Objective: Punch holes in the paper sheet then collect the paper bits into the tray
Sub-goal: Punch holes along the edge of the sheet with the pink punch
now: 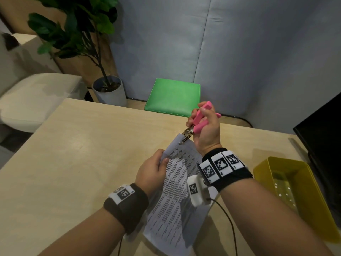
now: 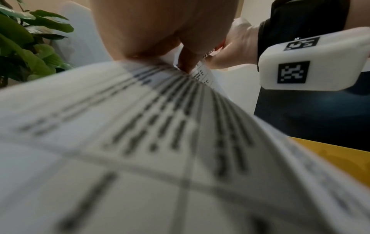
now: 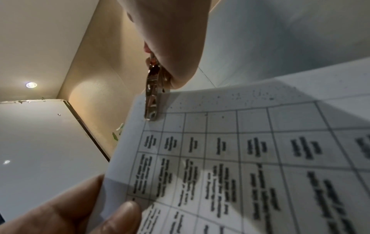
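Far left behind the table [image 1: 73,163] there's a potted plant [image 1: 86,34] in a grey pot, with a green cushion [image 1: 173,97] further along by the wall; nothing to do with the job, just there.

Left hand [image 1: 153,170] pinches the left edge of the paper sheet [image 1: 177,196] between thumb and fingers, holding it up off the table so it slopes toward the person; the right wrist view shows the thumb [image 3: 120,216] pressed on the printed side, which is a grid table of blurry text.

Right hand [image 1: 204,126] is wrapped around the pink handles of the hole punch [image 1: 199,117]; the metal head is over the top corner of the sheet, straddling the edge; can't tell from these shots whether the handles are fully squeezed.

Further right, the yellow tray [image 1: 313,182] sits on the table, well apart from the sheet; a few small white bits [image 1: 282,191] lie in it; just behind it there's a dark monitor [image 1: 323,126].
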{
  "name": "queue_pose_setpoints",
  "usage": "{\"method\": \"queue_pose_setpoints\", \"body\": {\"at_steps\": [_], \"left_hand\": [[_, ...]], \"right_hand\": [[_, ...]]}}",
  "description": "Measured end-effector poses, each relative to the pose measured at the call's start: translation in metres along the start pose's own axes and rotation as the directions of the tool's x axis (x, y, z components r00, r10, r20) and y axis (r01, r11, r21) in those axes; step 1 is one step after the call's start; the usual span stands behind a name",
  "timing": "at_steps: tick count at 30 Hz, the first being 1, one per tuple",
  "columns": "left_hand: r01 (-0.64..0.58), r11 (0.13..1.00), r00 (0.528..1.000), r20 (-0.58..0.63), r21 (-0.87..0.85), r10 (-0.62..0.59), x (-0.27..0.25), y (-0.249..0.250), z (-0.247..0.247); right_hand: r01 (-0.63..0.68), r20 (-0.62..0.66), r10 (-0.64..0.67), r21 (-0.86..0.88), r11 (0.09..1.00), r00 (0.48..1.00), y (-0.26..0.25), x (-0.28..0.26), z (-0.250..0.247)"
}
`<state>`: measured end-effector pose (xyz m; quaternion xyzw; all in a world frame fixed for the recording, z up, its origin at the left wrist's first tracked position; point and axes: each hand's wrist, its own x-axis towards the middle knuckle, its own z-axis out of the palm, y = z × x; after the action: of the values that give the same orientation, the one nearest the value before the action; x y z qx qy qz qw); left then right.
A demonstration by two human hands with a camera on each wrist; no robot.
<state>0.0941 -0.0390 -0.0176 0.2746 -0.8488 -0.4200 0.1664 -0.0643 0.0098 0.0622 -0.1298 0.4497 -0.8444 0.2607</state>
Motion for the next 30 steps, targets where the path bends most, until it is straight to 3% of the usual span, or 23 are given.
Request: {"method": "queue_pose_setpoints", "body": {"at_steps": [6, 13, 22, 30], "left_hand": [[0.013, 1.0, 1.0, -0.006, -0.004, -0.013, 0.003, -0.004, 0.002], [-0.048, 0.992, 0.999, 0.014, 0.12, 0.046, 0.0, -0.004, 0.004], [0.034, 0.985, 0.997, -0.066, -0.172, -0.047, -0.005, -0.015, -0.001], [0.119, 0.931, 0.992, 0.012, -0.345, -0.122, -0.009, -0.026, 0.011]], "right_hand": [[-0.039, -0.015, 0.039, -0.014, 0.999, 0.999, 0.001, 0.001, -0.006], [-0.071, -0.069, 0.062, -0.134, 0.988, 0.996, -0.003, 0.005, -0.007], [-0.055, -0.066, 0.046, -0.141, 0.989, 0.997, -0.009, 0.004, -0.029], [-0.114, -0.112, 0.091, -0.22, 0.969, 0.99, 0.003, -0.005, -0.056]]}}
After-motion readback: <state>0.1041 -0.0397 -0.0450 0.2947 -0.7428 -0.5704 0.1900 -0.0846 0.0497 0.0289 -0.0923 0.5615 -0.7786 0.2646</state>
